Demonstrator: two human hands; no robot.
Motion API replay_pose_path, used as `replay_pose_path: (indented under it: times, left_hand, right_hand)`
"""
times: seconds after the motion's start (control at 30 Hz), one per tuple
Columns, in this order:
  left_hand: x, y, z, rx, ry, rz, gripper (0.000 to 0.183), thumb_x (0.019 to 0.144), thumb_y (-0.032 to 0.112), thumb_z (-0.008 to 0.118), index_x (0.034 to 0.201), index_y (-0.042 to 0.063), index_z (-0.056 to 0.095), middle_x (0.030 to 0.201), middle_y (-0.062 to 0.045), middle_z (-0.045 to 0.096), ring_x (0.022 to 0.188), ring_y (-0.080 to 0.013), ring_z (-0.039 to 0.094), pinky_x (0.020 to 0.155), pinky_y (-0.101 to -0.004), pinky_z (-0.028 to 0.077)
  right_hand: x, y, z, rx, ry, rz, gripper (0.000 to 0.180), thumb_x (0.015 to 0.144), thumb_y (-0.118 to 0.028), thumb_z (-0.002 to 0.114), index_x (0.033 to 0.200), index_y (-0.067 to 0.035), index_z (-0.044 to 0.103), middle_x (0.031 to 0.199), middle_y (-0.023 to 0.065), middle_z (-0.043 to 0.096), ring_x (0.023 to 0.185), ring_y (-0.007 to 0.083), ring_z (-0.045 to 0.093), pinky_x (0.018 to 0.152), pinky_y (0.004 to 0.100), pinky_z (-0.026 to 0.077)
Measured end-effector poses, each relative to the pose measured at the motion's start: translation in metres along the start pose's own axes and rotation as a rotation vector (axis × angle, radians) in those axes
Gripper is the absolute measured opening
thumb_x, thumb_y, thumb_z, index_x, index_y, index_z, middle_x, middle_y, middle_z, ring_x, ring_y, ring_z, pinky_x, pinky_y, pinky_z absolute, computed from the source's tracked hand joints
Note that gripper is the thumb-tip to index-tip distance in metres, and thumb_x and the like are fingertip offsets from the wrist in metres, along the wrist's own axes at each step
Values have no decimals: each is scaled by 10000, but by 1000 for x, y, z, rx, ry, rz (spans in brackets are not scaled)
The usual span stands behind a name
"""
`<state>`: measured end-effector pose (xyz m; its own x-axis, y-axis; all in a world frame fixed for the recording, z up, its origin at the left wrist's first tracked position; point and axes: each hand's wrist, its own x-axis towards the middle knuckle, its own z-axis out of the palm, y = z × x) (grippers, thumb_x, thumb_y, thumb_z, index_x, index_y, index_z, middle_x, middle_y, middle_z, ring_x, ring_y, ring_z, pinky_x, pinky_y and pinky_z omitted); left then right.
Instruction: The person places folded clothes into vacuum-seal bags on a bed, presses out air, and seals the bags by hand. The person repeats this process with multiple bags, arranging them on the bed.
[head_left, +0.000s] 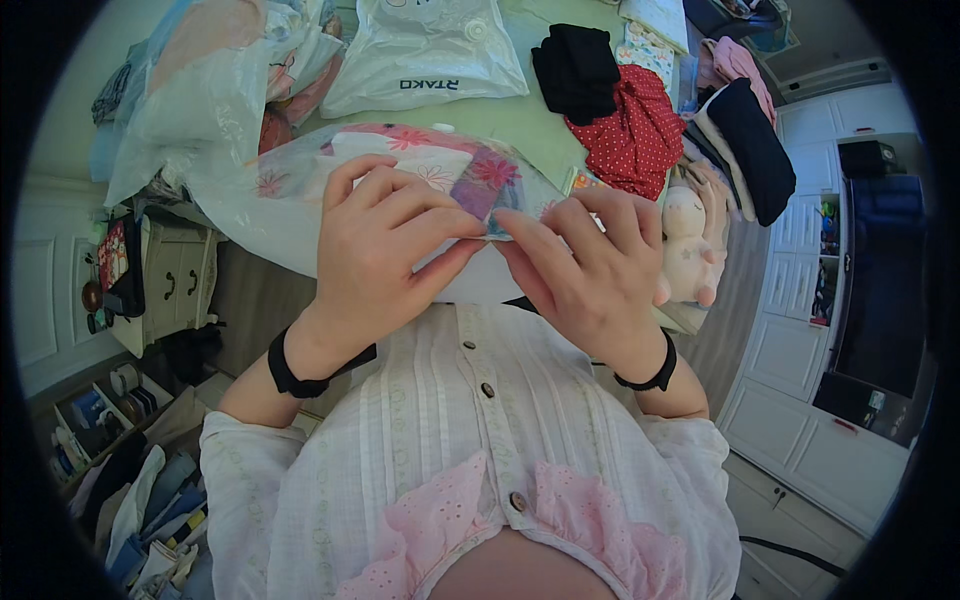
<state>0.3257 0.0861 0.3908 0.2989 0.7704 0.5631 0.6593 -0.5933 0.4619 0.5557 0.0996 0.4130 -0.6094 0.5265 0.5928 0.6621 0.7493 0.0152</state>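
A clear plastic storage bag printed with pink and red flowers (496, 171) lies before me, with folded white and purple cloth inside it. My left hand (390, 232) pinches the bag's near edge between thumb and forefinger. Close beside it, almost touching, my right hand (589, 259) pinches the same edge. The fingertips meet near the middle of that edge. Behind it lies another plastic bag with a round valve and black lettering (431, 56).
At the back left stands a translucent bag of clothes (202, 97). Folded black cloth (574, 71), a red dotted garment (634, 131), a plush toy (686, 244) and a dark folded garment (750, 150) lie to the right. A cream cabinet (176, 281) stands at the left.
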Motion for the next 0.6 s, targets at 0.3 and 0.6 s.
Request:
replay_pose_path:
  times: [0.3, 0.6]
  left_hand:
    - [3, -2, -5, -10, -9, 47, 207, 724, 173, 884, 899, 177, 773, 919, 52, 733, 922, -187, 667, 988, -411, 445]
    - [8, -2, -7, -18, -36, 130, 166, 730, 111, 839, 837, 166, 726, 911, 57, 725, 918, -182, 676, 949, -398, 456]
  right_hand:
    - [1, -3, 2, 49, 23, -85, 233, 711, -171, 729, 942, -149, 709, 988, -61, 653, 958, 161, 638, 832, 373, 453]
    - [-5, -4, 10, 5, 100, -178, 185, 700, -170, 723, 883, -152, 706, 992, -57, 651, 981, 156, 643, 837, 368, 459]
